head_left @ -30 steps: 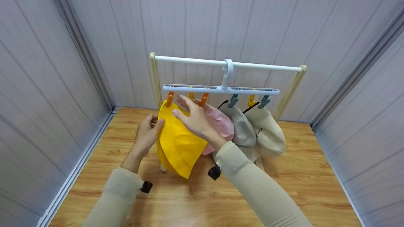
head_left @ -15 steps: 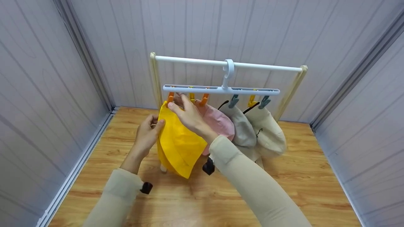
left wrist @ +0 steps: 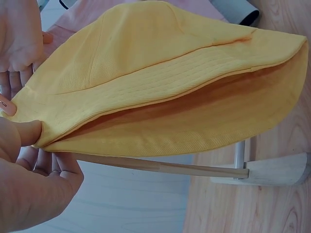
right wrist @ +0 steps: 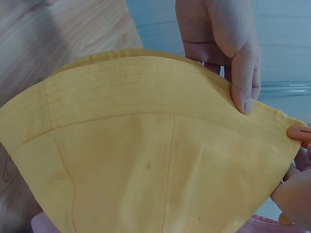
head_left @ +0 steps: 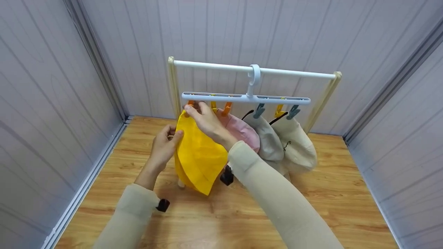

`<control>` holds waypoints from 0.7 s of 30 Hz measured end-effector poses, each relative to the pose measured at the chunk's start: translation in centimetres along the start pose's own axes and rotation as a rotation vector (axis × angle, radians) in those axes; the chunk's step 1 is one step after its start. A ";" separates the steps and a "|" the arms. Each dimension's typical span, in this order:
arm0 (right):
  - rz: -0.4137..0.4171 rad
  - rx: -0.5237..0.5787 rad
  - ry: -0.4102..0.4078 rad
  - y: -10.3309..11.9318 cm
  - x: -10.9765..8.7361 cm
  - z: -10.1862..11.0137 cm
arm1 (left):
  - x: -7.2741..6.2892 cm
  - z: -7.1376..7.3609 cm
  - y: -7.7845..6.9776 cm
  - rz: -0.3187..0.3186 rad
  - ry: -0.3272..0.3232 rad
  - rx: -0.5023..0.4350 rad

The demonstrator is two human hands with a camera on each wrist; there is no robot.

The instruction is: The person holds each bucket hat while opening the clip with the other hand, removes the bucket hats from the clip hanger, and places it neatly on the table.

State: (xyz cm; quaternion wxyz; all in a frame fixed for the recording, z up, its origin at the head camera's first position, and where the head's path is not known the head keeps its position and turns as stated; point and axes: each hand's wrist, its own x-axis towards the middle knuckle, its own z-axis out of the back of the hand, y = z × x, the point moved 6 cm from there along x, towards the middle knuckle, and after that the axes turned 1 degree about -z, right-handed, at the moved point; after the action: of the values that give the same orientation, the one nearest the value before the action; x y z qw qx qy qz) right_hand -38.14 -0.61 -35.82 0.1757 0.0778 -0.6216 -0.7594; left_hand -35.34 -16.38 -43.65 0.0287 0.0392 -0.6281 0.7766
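Observation:
A yellow bucket hat hangs brim-sideways from the left end of a light-blue clip hanger. My left hand pinches the left edge of its brim, thumb in front and fingers behind; the left wrist view shows the brim folded and gaping. At the hat's top corner, my right hand pinches the orange clip, its thumb covering most of the clip in the head view. Beside it a pink hat hangs from another orange clip, partly behind my right hand.
Further right, a grey hat and a cream hat hang from grey-green clips. The hanger hooks over the white rail of a small wooden stand on a wood-grain floor. Panel walls stand at the back and both sides.
My right hand has moved up and left from over the yellow hat's front to the orange clip, its thumb closing over it. The left hand keeps its pinch on the brim.

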 end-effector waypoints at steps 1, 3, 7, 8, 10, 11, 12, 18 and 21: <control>0.001 0.008 0.005 0.0 0.0 0.0 | 0.1 0.0 0.0 -0.003 -0.001 0.000; 0.007 0.027 0.016 0.0 0.1 0.0 | 0.1 0.0 0.1 -0.007 -0.002 -0.008; 0.009 0.062 0.013 -0.2 0.1 0.0 | 0.1 -0.1 0.1 -0.026 -0.009 -0.011; 0.012 0.066 0.011 -0.2 0.1 0.0 | 0.1 -0.1 0.1 -0.028 -0.010 -0.012; 0.019 0.071 0.004 -0.2 0.2 0.0 | 0.0 -0.1 0.1 -0.032 -0.011 -0.013; 0.024 0.071 0.002 -0.2 0.2 0.0 | 0.0 -0.1 0.0 -0.035 -0.011 -0.012; 0.032 0.072 0.001 -0.2 0.2 0.0 | 0.0 0.0 0.1 -0.037 -0.013 -0.010; 0.063 0.097 -0.015 -0.2 0.3 -0.2 | 0.1 0.1 0.1 -0.031 -0.019 -0.011; 0.073 0.097 -0.042 -0.2 0.4 -0.2 | 0.1 0.1 0.1 -0.027 -0.022 -0.008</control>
State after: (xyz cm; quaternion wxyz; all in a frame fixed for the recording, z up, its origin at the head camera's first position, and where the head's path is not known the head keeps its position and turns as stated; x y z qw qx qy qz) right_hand -38.43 -0.91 -36.01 0.1864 0.0475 -0.6637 -0.7229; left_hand -35.41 -16.51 -43.72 0.0326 0.0563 -0.6310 0.7730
